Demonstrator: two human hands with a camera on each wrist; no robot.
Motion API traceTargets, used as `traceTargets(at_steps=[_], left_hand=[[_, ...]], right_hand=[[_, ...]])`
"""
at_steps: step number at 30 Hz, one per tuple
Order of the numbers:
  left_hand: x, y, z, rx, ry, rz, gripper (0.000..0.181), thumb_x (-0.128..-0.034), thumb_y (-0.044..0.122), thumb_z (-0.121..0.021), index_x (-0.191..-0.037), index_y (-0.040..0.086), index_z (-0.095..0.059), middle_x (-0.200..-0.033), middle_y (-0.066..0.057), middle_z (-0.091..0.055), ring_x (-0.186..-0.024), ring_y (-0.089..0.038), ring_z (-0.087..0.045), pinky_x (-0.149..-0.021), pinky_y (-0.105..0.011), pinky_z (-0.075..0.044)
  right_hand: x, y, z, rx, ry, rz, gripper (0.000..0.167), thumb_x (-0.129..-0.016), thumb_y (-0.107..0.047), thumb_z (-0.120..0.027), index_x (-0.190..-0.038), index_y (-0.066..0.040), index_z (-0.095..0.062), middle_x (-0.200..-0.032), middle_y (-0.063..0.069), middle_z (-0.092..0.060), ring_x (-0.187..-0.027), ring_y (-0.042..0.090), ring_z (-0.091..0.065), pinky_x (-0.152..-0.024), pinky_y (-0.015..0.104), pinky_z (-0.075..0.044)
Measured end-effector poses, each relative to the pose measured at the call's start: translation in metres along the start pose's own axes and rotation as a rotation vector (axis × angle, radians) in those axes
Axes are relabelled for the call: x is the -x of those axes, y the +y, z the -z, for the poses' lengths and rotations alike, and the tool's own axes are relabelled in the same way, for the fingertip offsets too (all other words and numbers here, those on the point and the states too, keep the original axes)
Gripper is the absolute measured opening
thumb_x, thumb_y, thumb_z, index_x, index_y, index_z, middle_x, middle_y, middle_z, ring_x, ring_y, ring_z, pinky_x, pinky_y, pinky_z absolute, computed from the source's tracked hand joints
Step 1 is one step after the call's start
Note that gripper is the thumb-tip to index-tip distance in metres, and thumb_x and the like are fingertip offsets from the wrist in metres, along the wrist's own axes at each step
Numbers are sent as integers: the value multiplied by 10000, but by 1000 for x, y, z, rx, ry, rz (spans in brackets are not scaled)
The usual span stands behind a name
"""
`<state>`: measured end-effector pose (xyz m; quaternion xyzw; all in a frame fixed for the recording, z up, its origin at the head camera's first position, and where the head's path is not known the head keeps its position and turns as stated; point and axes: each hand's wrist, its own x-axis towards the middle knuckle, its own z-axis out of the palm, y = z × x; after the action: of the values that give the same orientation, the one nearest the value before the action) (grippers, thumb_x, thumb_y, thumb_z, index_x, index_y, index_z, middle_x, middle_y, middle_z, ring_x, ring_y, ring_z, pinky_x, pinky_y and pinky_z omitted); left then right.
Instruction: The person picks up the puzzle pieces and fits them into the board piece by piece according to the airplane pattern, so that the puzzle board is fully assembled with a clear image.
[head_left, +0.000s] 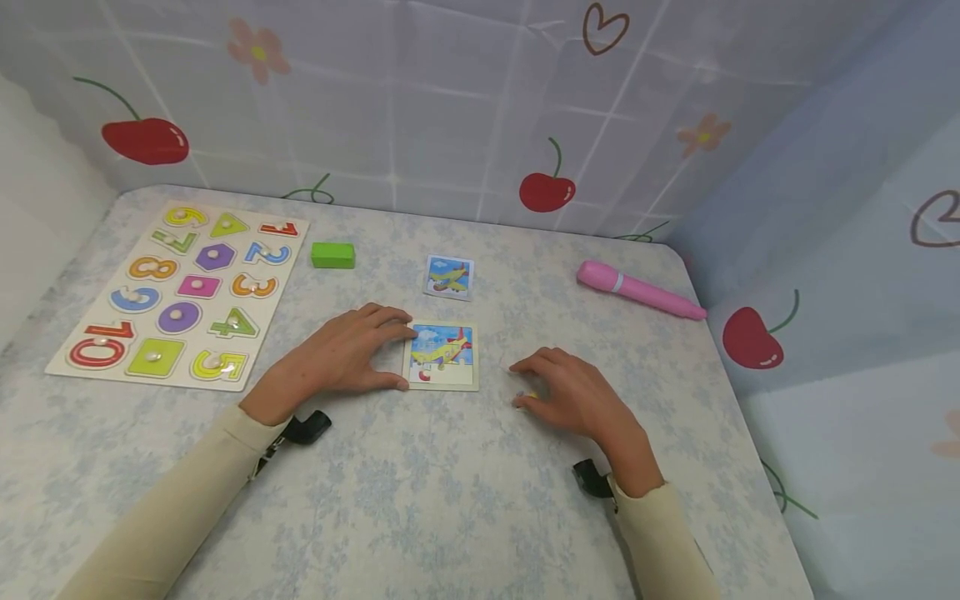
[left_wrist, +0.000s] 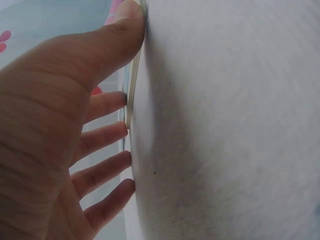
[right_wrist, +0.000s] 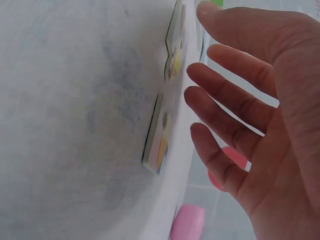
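A small square jigsaw puzzle [head_left: 442, 379] with a yellow airplane picture lies flat on the table. My left hand [head_left: 348, 350] rests at its left side, the thumb at the near corner and the fingertips by the upper left edge. In the left wrist view, the fingers [left_wrist: 102, 137] are fairly straight and spread beside the thin board edge. To the right of the puzzle, my right hand [head_left: 573, 396] hovers with parted fingers and holds nothing. Two loose jigsaw pieces [right_wrist: 159, 142] lie under it in the right wrist view, mostly hidden by the hand from above.
Behind the puzzle lies a small airplane picture card [head_left: 448, 277]. A green block [head_left: 333, 256] stands left of it, beside a number-and-shape peg board [head_left: 191, 304]. At the back right is a pink pen-shaped stick [head_left: 645, 292]. A printed curtain [head_left: 450, 108] borders the table.
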<state>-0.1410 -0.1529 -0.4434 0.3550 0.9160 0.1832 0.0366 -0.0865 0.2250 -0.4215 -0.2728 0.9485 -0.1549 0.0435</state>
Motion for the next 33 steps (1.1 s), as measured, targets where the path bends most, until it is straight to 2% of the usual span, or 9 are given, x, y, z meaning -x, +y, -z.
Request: traceTargets(at_steps=[11, 20, 27, 33], left_hand=[[0, 0, 0, -2, 6, 1, 804, -837, 625, -873, -1468, 169, -674, -1556, -66, -554, -1408, -317, -524, -1074, -547, -499], [0, 0, 1, 1, 1, 9, 808, -838, 627, -872, -1474, 171, -670, -1565, -62, -546, -1419, -313, -513, -1079, -551, -493], [0, 0, 1, 2, -2, 12, 811, -838, 629, -870, -1477, 171, -669, -1568, -64, -545, -1424, -316, -509, -1084, -555, -490], [0, 2, 0, 8, -5, 9, 806, -840, 625, -871, -1475, 171, -670, -1562, -64, -548, -1418, -320, -515, -1079, -557, -495]], right_hand=[[8, 2, -3, 7, -22, -31, 379, -888, -352, -914, -1203, -177, -798, -1158, -30, -716, -1052, 168, -672, -886, 415, -585], [13, 5, -6, -4, 15, -14, 292, -873, -303, -931, -1111, -189, -805, -1149, -39, -693, -1040, 152, -657, -855, 399, -588], [11, 5, -8, -7, 22, 9, 255, -877, -269, -926, -1076, -186, -790, -1141, -38, -689, -1040, 145, -652, -862, 385, -586], [7, 2, -6, 15, 14, 0, 250, -888, -304, -911, -1085, -202, -795, -1122, -47, -708, -1023, 148, -653, -854, 384, -582]])
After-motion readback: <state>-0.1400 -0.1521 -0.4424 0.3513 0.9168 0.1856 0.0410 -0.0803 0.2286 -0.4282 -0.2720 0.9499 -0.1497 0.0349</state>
